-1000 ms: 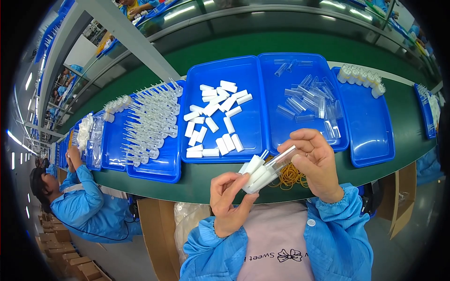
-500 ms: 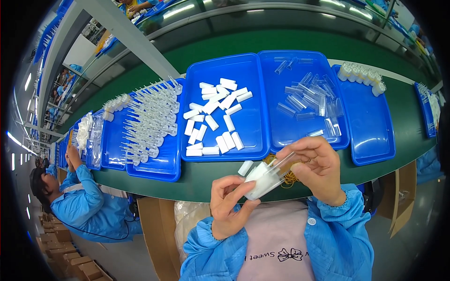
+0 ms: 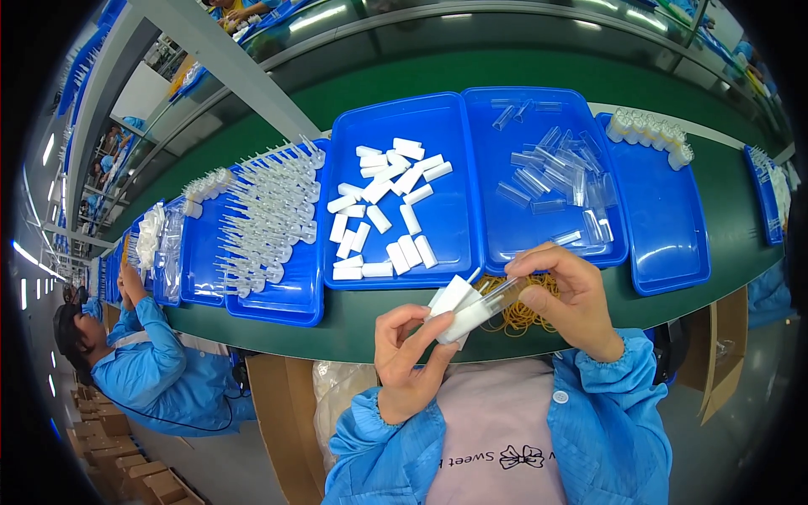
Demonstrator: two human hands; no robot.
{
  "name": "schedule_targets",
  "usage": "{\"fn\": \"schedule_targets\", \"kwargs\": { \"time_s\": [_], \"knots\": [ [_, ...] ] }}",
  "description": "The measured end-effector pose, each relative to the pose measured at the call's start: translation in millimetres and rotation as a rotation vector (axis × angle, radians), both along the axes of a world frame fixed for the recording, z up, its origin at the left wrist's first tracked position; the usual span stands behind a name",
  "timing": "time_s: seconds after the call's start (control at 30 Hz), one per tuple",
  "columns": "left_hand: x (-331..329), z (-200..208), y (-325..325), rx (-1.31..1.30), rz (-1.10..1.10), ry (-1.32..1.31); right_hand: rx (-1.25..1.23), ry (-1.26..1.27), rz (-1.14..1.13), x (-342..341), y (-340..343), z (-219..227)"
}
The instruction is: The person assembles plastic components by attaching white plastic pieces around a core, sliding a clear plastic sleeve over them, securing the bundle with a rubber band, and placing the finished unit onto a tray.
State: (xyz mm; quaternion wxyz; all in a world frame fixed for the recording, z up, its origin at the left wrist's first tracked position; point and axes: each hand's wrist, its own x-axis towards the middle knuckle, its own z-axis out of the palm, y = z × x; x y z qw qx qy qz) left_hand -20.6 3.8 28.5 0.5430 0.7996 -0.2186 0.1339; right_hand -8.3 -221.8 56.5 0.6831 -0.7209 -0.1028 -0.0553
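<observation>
My left hand (image 3: 408, 358) is closed around a small bundle of white cylindrical pieces (image 3: 459, 305), tilted over the table's front edge. Clear tubes stick out of the bundle's right side. Pinched between my right thumb and fingers is a clear tube (image 3: 510, 291), its lower end at the bundle; my right hand (image 3: 574, 301) is just right of the left. How far the tube reaches in cannot be made out. Beyond my hands, one blue tray (image 3: 358, 126) holds loose white pieces (image 3: 379, 219), and another blue tray (image 3: 505, 240) holds clear tubes (image 3: 547, 172).
Yellow rubber bands (image 3: 539, 313) lie behind my right hand. A right-hand blue tray (image 3: 669, 244) holds banded bundles (image 3: 648, 133). Leftward, thin-tipped clear pieces (image 3: 273, 219) fill another tray. A person in blue (image 3: 160, 362) works at far left. A cardboard box (image 3: 286, 404) stands below the table.
My left hand has turned the bundle slightly, bringing a white piece upright at its top. The right hand has shifted a little, still with the clear tube at the bundle.
</observation>
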Motion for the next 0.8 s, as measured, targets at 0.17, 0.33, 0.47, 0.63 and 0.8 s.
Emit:
{"fn": "schedule_targets", "kwargs": {
  "time_s": [0.17, 0.33, 0.47, 0.63, 0.8],
  "knots": [
    [3, -1, 2, 0.033, -0.010, 0.017, -0.268, -0.252, -0.096, 0, 3, 2],
    [6, -4, 3, -0.055, -0.104, 0.094, 0.234, 0.226, 0.046, 2, 0, -1],
    [12, -17, -3, -0.409, -0.117, 0.233, -0.024, -0.073, -0.070, 2, 0, -1],
    [18, -28, -5, -0.829, -0.220, 0.631, -0.140, -0.160, -0.105, 1, 0, 2],
    [22, -25, -5, -0.776, -0.263, 0.644, -0.127, -0.131, -0.113, 0, -1, 2]
  ]
}}
